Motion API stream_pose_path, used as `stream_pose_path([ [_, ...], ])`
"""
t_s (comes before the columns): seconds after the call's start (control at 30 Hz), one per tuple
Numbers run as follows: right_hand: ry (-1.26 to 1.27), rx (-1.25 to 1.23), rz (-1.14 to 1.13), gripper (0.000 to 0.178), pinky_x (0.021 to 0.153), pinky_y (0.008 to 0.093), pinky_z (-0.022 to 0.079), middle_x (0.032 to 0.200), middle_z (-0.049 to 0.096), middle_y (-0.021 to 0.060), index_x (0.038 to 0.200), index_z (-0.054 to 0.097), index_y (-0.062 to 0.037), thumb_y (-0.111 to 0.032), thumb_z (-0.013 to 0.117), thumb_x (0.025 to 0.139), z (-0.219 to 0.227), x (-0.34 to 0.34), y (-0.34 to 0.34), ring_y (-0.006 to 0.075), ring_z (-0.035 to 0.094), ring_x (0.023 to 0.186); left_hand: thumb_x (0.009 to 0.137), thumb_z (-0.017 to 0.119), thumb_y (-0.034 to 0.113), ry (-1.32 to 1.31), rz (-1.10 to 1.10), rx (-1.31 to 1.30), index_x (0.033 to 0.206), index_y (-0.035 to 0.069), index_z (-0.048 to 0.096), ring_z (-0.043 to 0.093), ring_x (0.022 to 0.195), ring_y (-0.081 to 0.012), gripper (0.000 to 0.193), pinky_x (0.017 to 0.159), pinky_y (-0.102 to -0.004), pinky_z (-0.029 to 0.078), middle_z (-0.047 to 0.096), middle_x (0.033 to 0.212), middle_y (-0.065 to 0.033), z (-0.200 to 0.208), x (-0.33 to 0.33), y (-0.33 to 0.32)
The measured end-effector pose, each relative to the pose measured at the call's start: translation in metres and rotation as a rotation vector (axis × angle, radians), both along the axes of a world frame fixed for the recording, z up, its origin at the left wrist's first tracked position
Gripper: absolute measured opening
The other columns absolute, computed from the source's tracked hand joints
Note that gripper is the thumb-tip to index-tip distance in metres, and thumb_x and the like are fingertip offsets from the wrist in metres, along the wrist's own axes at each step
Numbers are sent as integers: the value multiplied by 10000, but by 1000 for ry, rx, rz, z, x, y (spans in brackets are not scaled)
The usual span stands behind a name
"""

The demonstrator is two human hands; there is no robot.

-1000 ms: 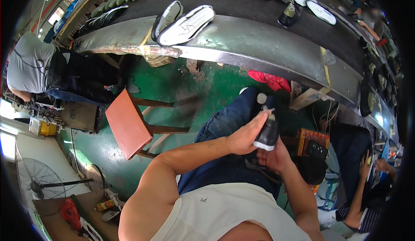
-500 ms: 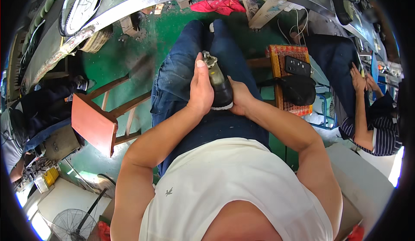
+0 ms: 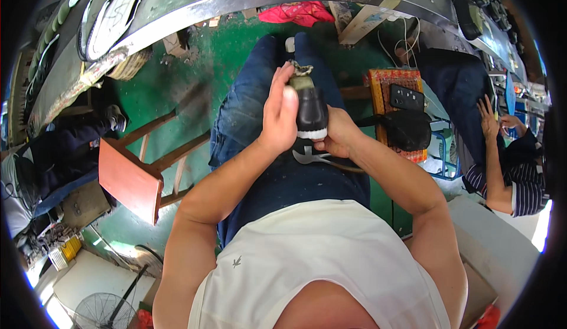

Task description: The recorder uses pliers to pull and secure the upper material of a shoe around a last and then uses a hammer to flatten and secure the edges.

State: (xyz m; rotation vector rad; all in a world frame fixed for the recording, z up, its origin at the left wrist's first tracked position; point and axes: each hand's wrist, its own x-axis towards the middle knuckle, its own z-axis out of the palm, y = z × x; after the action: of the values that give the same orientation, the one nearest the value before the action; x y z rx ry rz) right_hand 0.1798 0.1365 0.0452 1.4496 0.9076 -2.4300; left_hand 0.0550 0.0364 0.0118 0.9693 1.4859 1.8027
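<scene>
A partly made shoe, black with a white lower edge, is held upright above my lap. Its far end, pale green with a ragged rim, points away from me. Along its left side lies my left hand, fingers stretched out and the thumb raised. My right hand is closed around the right side and near end of the shoe, fingers partly hidden beneath. On my thighs, just below the shoe, rests a hammer; its metal head shows, and the handle runs under my right forearm.
A metal-edged workbench curves across the far side, with shoe soles at left. A wooden stool stands left. At right, a beaded seat holds a phone and a black pouch. People sit on both sides.
The shoe has tipped so its black part and white edge show more. My right hand has shifted lower around it. The hammer on my lap has come into view.
</scene>
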Motion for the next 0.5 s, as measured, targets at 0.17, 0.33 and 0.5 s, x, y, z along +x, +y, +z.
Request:
stream_pose_path([
  [0.17, -119, 562, 807, 492, 627, 333, 545, 893, 645, 93, 1015, 621, -22, -415, 338, 1100, 14, 2, 37, 201, 686, 816, 868, 748, 407, 478, -53, 81, 1525, -85, 287, 181, 1511, -484, 941, 1217, -530, 157, 271, 1599, -290, 10, -29, -14],
  [0.33, 491, 1388, 271, 313, 852, 341, 503, 1102, 616, 157, 1231, 627, -8, -219, 619, 999, 12, -8, 29, 280, 632, 973, 876, 750, 391, 574, -18, 172, 1523, -40, 280, 245, 1480, -494, 909, 1204, -556, 189, 286, 1579, -300, -1, -30, -20],
  [0.5, 699, 1491, 188, 301, 762, 337, 518, 1027, 647, 136, 1149, 697, -40, -138, 768, 873, 6, -19, 25, 264, 639, 901, 844, 802, 397, 694, 91, 189, 1450, 7, 350, 363, 1390, -526, 850, 1154, -594, 289, 351, 1500, -301, -6, -25, -27],
])
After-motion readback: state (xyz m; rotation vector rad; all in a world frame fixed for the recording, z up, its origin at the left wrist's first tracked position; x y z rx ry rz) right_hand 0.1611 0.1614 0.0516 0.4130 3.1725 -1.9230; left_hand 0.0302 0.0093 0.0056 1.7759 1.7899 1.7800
